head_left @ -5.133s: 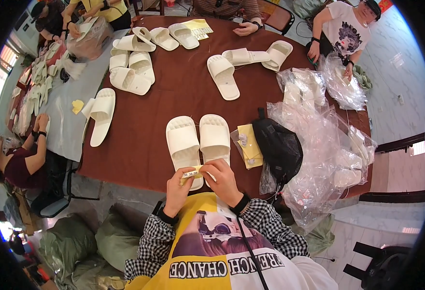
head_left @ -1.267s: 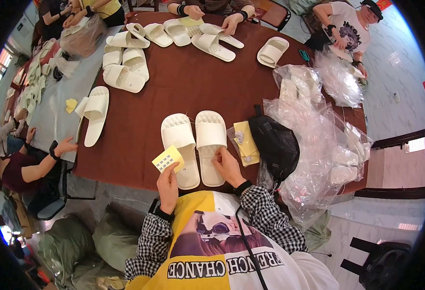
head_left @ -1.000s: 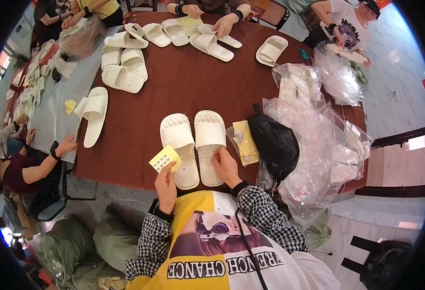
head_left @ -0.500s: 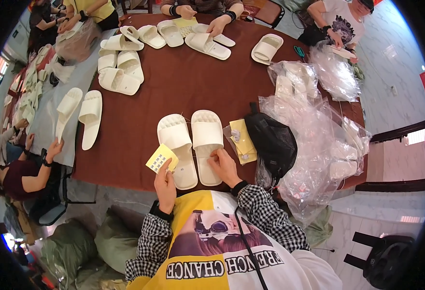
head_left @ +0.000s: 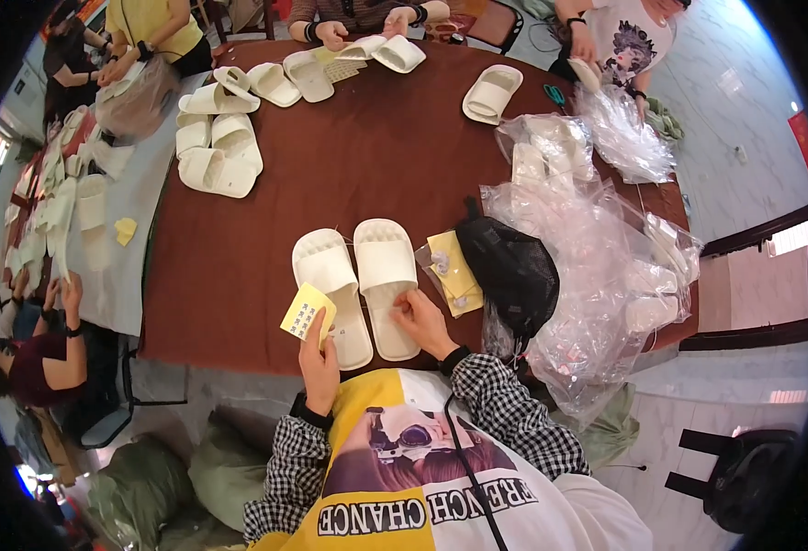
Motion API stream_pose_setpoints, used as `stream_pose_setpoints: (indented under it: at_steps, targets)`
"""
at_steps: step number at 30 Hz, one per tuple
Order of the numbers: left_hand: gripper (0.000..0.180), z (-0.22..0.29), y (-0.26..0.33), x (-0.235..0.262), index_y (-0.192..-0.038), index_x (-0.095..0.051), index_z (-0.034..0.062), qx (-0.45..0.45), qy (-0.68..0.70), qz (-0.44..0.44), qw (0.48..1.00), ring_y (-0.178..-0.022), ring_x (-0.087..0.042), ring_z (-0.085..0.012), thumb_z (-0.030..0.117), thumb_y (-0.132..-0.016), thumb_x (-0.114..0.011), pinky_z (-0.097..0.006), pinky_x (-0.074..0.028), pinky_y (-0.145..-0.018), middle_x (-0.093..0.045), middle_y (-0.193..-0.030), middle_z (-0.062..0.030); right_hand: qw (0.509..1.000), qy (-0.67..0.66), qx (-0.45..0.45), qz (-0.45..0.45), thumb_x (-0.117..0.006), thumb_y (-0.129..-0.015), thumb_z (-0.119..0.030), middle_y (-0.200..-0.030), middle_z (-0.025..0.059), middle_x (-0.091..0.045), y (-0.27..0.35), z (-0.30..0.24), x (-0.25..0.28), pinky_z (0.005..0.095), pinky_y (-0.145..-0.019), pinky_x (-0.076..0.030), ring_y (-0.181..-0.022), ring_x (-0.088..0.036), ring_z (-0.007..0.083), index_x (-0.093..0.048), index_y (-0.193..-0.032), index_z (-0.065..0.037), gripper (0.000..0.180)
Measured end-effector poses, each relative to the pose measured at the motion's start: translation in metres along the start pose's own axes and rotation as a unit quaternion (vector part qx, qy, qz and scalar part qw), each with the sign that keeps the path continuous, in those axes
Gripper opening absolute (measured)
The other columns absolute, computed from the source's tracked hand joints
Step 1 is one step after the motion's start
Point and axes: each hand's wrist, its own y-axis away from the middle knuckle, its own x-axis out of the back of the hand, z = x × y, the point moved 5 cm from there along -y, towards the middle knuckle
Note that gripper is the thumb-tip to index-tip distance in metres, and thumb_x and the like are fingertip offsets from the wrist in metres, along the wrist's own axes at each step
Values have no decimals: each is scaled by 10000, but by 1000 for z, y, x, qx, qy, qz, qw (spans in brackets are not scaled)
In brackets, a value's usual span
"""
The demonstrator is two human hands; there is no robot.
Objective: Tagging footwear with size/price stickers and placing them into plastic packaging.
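Two cream slippers, a left slipper [head_left: 328,266] and a right slipper [head_left: 387,264], lie side by side before me, soles down and heels toward me. My left hand [head_left: 319,372] pinches a yellow sheet of small printed stickers [head_left: 303,317] just over the left slipper's near half. Over on the right slipper, my right hand [head_left: 425,324] rests with curled fingertips pressed to the insole behind the strap. Whether a sticker is under those fingertips is hidden. A small mark shows on the left slipper's heel.
Right of the slippers lie yellow sheets [head_left: 456,271], a black mesh bag [head_left: 511,271] and clear plastic bags [head_left: 588,303] with slippers. More slippers [head_left: 216,170] sit at the table's far left. Co-workers handle slippers across the brown table [head_left: 331,174] and at a grey table [head_left: 133,266].
Both my hands stay nearly in place. The two slippers at the brown table's left edge are gone from there. The person opposite has raised a pair of slippers. The whole view has shifted slightly.
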Motion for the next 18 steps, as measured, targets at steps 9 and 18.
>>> stream_pose_setpoints:
  at_steps: [9,18]
  targets:
    - [769,10,0,-18,-1540,-226,72,-45,-121,-131,983,-1279,-448,-421,6,-850,-560,-445,-350,-1072,-406,-1462,-242,1000,-10,-15,-25,-703,-809,-113,-907,83,-582,0,-3,0,340,-712,-506,-795,-622,232,-581,-1011,-61,242]
    - [835,1,3,-22,-1553,-165,67,-35,-148,-169,974,-1282,-431,-428,40,-841,-599,-442,-342,-1082,-323,-1526,-235,999,-35,-20,-25,-691,-785,-58,-1078,134,-506,17,-6,6,376,-782,-513,-878,-609,276,-536,-1172,-49,417]
